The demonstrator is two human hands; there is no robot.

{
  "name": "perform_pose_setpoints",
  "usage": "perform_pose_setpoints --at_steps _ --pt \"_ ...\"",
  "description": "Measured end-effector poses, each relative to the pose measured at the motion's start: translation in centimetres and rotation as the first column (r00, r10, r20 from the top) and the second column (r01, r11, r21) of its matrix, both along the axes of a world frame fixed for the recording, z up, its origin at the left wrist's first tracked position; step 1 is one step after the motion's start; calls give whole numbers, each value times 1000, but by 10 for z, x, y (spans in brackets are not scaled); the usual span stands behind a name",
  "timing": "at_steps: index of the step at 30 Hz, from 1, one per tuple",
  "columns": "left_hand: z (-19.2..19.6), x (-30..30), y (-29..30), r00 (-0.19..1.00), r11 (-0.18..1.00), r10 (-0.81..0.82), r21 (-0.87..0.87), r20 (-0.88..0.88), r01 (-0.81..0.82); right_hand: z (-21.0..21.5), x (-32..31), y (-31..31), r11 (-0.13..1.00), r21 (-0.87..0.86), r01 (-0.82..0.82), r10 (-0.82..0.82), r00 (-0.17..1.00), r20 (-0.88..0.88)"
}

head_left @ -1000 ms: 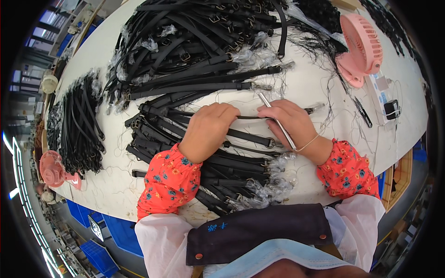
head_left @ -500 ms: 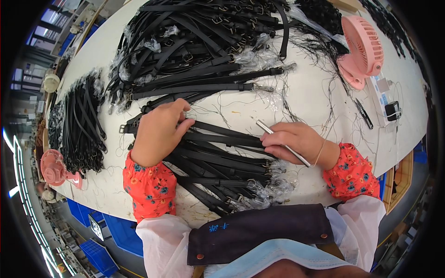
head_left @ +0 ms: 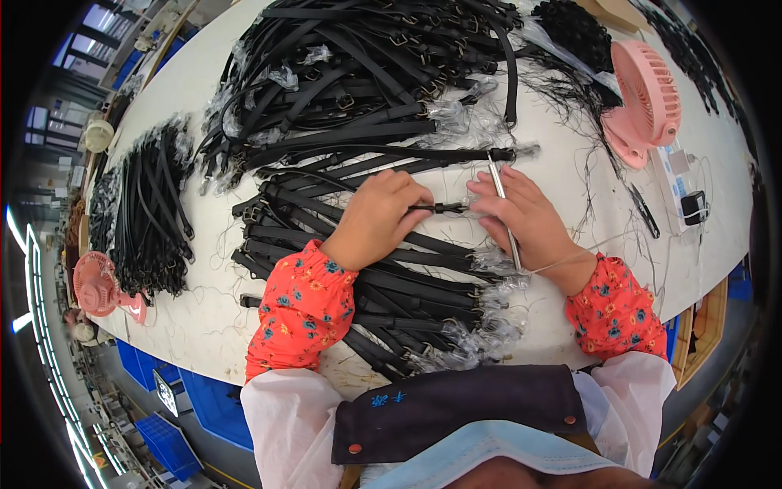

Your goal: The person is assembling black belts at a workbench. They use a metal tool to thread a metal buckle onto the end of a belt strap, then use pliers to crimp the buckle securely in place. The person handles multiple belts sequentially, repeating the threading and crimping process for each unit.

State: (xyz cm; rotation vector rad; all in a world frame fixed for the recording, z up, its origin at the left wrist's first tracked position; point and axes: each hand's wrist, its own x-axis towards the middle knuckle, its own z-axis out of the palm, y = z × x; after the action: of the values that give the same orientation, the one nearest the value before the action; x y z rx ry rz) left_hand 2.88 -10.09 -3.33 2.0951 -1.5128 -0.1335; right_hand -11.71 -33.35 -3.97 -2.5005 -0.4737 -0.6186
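My left hand [head_left: 379,218] pinches a thin black strap [head_left: 442,209] that sticks out to the right from its fingertips. At the strap's end, the fingers of my right hand [head_left: 529,220] come close to or touch it; I cannot tell which. A slim silver pen-shaped tool [head_left: 501,189] is tucked in my right hand, slanting across the fingers with its upper end pointing away from me. Beneath both hands lies a spread of black buckled straps [head_left: 423,281], their right ends wrapped in clear plastic [head_left: 468,334].
A big heap of black straps [head_left: 350,73] covers the far side of the white table [head_left: 562,326]. Another bundle [head_left: 151,212] lies left, by a pink fan [head_left: 96,284]. At right stand a second pink fan [head_left: 648,94], black snips [head_left: 643,210] and a power strip [head_left: 674,175].
My left hand has moved right and now pinches a strap end. My right hand has turned, with the silver tool now more upright and its fingers by the strap's end.
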Motion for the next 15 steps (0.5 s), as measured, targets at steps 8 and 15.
perform_pose_setpoints --at_steps 8,15 --pt "12 -13 -1 989 999 32 -7 143 -31 -9 -9 -7 997 63 -39 42 998 -42" --pt "28 28 29 779 831 480 74 405 -551 -7 -6 -7 994 75 -78 84 994 -76"
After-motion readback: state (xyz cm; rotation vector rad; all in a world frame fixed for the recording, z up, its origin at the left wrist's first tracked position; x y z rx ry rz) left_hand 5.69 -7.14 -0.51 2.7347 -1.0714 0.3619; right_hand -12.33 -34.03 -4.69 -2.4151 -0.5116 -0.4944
